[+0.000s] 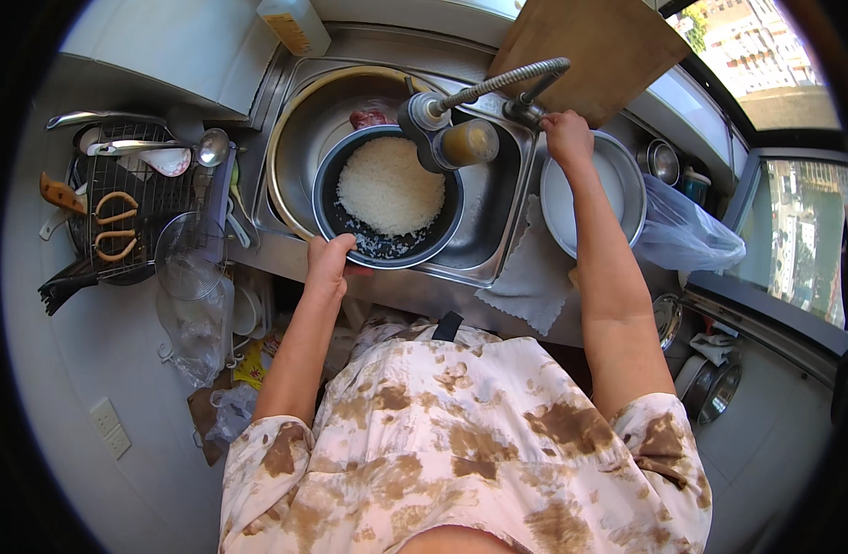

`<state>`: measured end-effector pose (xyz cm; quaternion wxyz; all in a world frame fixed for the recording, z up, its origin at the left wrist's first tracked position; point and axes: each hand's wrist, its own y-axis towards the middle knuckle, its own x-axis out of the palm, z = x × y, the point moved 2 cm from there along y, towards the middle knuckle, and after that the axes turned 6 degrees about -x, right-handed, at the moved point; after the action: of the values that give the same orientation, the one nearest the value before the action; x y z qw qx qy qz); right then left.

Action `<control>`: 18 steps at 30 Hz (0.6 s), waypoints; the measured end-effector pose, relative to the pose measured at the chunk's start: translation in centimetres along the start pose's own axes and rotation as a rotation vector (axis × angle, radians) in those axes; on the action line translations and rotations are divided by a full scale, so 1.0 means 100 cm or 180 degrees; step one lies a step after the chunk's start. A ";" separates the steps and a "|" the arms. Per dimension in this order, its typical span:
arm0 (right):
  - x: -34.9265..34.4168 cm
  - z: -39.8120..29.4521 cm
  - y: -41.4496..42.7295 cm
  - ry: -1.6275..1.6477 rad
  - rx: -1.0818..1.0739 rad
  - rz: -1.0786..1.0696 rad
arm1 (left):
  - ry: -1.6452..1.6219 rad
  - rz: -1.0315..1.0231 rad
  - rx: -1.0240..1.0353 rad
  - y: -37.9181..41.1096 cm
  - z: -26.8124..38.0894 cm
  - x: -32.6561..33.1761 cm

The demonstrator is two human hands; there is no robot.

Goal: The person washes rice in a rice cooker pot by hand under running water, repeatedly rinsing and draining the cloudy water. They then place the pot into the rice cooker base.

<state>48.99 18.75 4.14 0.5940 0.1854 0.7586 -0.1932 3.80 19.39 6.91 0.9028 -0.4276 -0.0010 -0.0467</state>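
Note:
My left hand grips the near left rim of a dark inner cooking pot, thumb on the rim. White rice grains lie heaped in the pot, with some scattered on its near side. Above the pot's far right part hangs a faucet head with a filter cartridge, joined to a flexible metal hose. My right hand is on the faucet handle at the sink's back right; the fingers partly hide it. Whether water flows cannot be told.
The steel double sink holds a large metal basin with a piece of red meat. At right are a white basin, a grey cloth and a plastic bag. A wire dish rack with utensils stands left.

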 end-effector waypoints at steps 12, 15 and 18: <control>0.009 0.026 0.005 -0.0002 0.0245 -0.0216 | 0.0022 0.0178 0.0202 0.062 0.031 -0.004; 0.006 0.020 0.005 0.0145 0.0318 -0.0189 | 0.0050 0.0327 0.0446 0.067 0.032 -0.014; 0.007 0.019 0.004 0.0170 0.0184 -0.0086 | -0.0045 0.0428 0.0488 0.071 0.034 -0.028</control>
<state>50.62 18.19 2.98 0.5653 0.1973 0.7708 -0.2179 1.79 26.76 3.49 0.9339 -0.3566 0.0178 0.0172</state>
